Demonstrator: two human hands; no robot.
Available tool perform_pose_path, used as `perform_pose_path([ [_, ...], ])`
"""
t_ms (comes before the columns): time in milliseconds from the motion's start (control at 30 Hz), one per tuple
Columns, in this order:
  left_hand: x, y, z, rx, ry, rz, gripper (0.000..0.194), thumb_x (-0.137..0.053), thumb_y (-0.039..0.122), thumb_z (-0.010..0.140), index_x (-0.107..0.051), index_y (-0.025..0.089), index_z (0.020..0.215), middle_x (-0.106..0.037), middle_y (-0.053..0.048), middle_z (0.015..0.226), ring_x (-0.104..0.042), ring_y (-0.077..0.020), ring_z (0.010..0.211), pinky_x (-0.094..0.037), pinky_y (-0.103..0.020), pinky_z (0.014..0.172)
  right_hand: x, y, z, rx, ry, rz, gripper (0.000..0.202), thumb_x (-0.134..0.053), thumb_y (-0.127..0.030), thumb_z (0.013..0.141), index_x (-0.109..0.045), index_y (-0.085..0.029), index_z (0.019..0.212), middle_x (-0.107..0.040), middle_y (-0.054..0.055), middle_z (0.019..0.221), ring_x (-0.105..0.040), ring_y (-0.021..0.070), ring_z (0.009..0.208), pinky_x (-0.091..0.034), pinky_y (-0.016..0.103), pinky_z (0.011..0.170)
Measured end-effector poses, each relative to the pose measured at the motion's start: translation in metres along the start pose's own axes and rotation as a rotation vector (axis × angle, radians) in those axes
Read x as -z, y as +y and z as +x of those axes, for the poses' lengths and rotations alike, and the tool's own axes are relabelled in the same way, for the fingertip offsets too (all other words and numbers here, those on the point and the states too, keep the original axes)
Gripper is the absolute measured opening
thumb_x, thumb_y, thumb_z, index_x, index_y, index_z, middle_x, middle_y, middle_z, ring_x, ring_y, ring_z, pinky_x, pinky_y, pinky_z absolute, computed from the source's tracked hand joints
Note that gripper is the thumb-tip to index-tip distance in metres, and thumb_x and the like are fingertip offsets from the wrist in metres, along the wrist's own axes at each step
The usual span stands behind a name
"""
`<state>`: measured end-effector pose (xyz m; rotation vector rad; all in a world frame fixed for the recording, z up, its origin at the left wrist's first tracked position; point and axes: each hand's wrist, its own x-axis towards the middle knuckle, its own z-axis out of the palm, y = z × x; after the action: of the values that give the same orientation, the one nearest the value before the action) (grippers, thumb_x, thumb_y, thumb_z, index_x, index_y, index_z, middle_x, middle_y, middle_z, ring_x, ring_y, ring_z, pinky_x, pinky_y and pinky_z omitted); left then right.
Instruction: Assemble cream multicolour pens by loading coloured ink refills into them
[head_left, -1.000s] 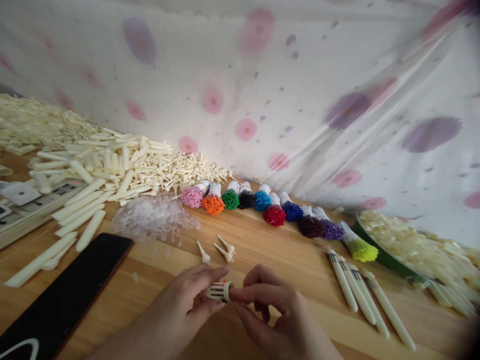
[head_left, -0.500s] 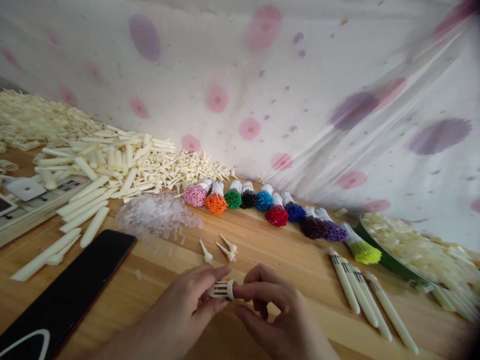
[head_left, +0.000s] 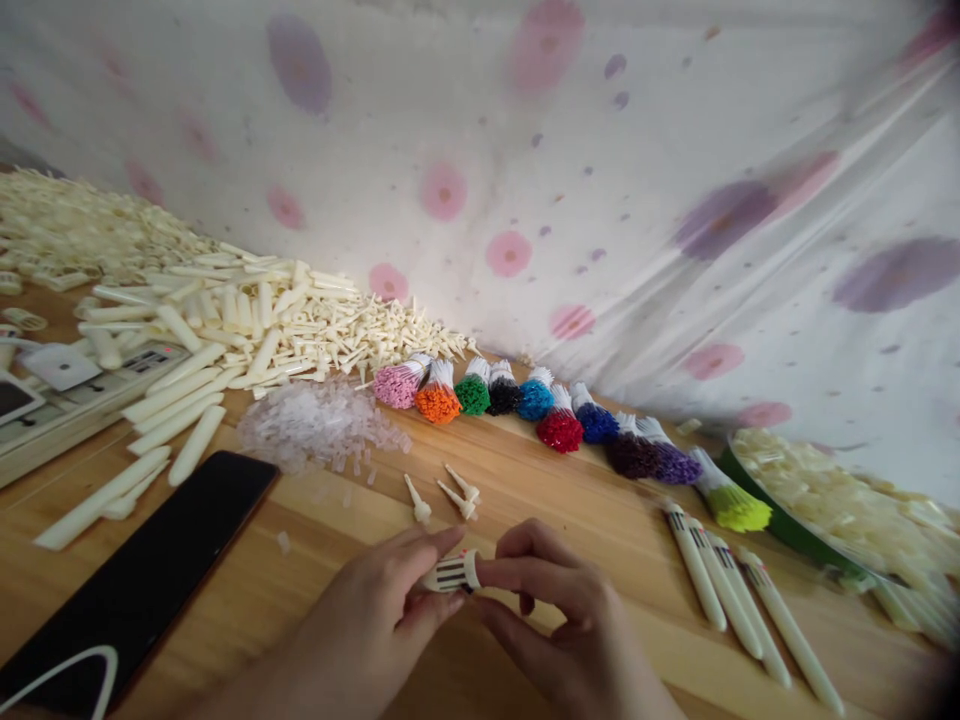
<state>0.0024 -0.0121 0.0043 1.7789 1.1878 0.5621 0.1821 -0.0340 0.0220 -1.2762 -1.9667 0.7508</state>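
Between thumb and fingers, my left hand (head_left: 375,610) holds a short cream slotted pen barrel (head_left: 452,572), its dark slots facing up. My right hand (head_left: 562,610) is at the barrel's right end, index fingertip against the rim and thumb just below; whether it grips a small part there is hidden. Just beyond the hands lie several cream pointed tips (head_left: 461,492) on the wooden table. Bundles of coloured refills, such as the orange bundle (head_left: 439,396) and the red bundle (head_left: 559,428), form a row behind them.
Clear small tubes (head_left: 319,425) and a heap of cream barrels (head_left: 247,305) lie at the left, near a black phone-like slab (head_left: 150,570) and a power strip (head_left: 90,405). Assembled pens (head_left: 787,625) and a green bowl (head_left: 787,527) of pale parts are at the right.
The whole view has shifted slightly. My right thumb has moved up closer to the barrel's open end, while my left hand keeps its hold.
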Motion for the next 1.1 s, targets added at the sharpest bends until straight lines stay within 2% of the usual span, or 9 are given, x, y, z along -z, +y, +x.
perform_pose_path([
  [167, 0.001, 0.001, -0.002, -0.087, 0.01, 0.06, 0.036, -0.053, 0.02, 0.082, -0.06, 0.025, 0.117, -0.067, -0.002, 0.117, -0.061, -0.0193, 0.105, -0.048, -0.029, 0.09, 0.009, 0.001, 0.004, 0.242, -0.004, -0.153, 0.013, -0.06, -0.011, 0.081, -0.068, -0.019, 0.087, -0.056, 0.004, 0.073, -0.052, 0.0147, 0.067, -0.044, 0.025, 0.057],
  [267, 0.002, 0.002, -0.001, -0.16, 0.021, 0.1, 0.036, -0.051, 0.018, 0.083, -0.059, 0.025, 0.118, -0.068, -0.003, 0.116, -0.061, -0.0195, 0.105, -0.048, -0.03, 0.09, 0.012, 0.004, 0.002, 0.387, -0.033, -0.223, 0.02, -0.058, -0.008, 0.082, -0.064, -0.018, 0.098, -0.058, 0.005, 0.077, -0.05, 0.0157, 0.069, -0.045, 0.027, 0.06],
  [333, 0.002, 0.002, -0.001, -0.189, 0.028, 0.118, 0.037, -0.05, 0.017, 0.083, -0.058, 0.023, 0.119, -0.068, -0.004, 0.115, -0.061, -0.0197, 0.104, -0.048, -0.031, 0.09, 0.013, 0.008, -0.001, 0.426, -0.041, -0.243, 0.026, -0.057, -0.005, 0.082, -0.06, -0.017, 0.105, -0.059, 0.006, 0.08, -0.05, 0.0163, 0.071, -0.046, 0.028, 0.061],
  [433, 0.002, 0.001, -0.003, -0.207, 0.029, 0.149, 0.038, -0.049, 0.018, 0.084, -0.057, 0.022, 0.121, -0.068, -0.006, 0.113, -0.062, -0.0207, 0.102, -0.049, -0.031, 0.088, 0.011, 0.013, -0.004, 0.414, 0.002, -0.185, 0.03, -0.057, -0.005, 0.081, -0.059, -0.019, 0.108, -0.059, 0.006, 0.082, -0.052, 0.0169, 0.072, -0.047, 0.028, 0.062],
  [567, 0.003, -0.002, -0.006, -0.234, 0.031, 0.221, 0.043, -0.047, 0.014, 0.083, -0.053, 0.023, 0.125, -0.067, -0.007, 0.111, -0.062, -0.0218, 0.1, -0.05, -0.035, 0.087, 0.004, 0.015, -0.002, 0.34, 0.049, -0.003, 0.025, -0.059, -0.011, 0.082, -0.063, -0.023, 0.104, -0.057, 0.004, 0.075, -0.053, 0.0157, 0.069, -0.047, 0.027, 0.059],
  [733, 0.006, -0.003, -0.004, -0.299, 0.061, 0.293, 0.047, -0.045, 0.01, 0.081, -0.052, 0.024, 0.125, -0.066, -0.008, 0.115, -0.06, -0.024, 0.104, -0.049, -0.04, 0.087, 0.006, 0.008, 0.003, 0.202, -0.038, 0.216, 0.021, -0.055, -0.017, 0.085, -0.067, -0.023, 0.101, -0.056, 0.005, 0.077, -0.055, 0.0154, 0.071, -0.047, 0.026, 0.059],
  [867, 0.006, 0.001, -0.003, -0.305, 0.023, 0.284, 0.046, -0.046, 0.008, 0.08, -0.054, 0.022, 0.123, -0.067, -0.008, 0.111, -0.062, -0.0235, 0.1, -0.05, -0.038, 0.085, 0.016, 0.004, 0.005, 0.221, -0.075, 0.099, 0.022, -0.053, -0.012, 0.085, -0.068, -0.024, 0.096, -0.056, 0.004, 0.073, -0.055, 0.014, 0.069, -0.045, 0.024, 0.058],
  [1100, 0.004, 0.007, -0.004, -0.238, -0.048, 0.212, 0.041, -0.047, 0.011, 0.08, -0.057, 0.018, 0.119, -0.067, -0.007, 0.11, -0.061, -0.0222, 0.1, -0.049, -0.036, 0.087, 0.024, 0.004, 0.005, 0.469, -0.061, -0.188, 0.03, -0.043, -0.013, 0.091, -0.061, -0.023, 0.112, -0.06, 0.007, 0.075, -0.05, 0.0173, 0.067, -0.043, 0.029, 0.057],
])
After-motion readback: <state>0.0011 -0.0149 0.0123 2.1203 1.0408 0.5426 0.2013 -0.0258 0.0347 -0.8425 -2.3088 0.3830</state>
